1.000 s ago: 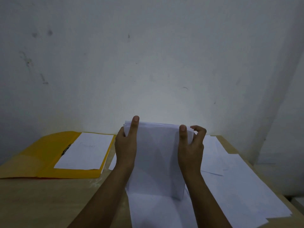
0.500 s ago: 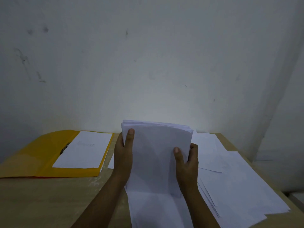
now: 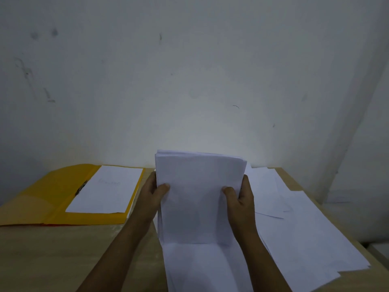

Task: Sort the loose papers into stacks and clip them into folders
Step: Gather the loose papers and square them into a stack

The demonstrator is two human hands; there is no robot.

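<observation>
Head view: paper stack [image 3: 200, 199] stands upright on edge on loose sheets at counter [image 3: 52, 256] centre. Left hand [image 3: 152, 194] and right hand [image 3: 240, 197] pinch its side edges, thumbs in front; rear fingers hidden, probably curled behind. Open yellow folder [image 3: 42, 197] lies left.

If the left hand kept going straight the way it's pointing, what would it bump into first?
The left hand points up and away, gripping the upright stack of papers. Going straight on, it looks like it would pass over bare table and probably meet the wall, though depth is hard to judge.
</observation>
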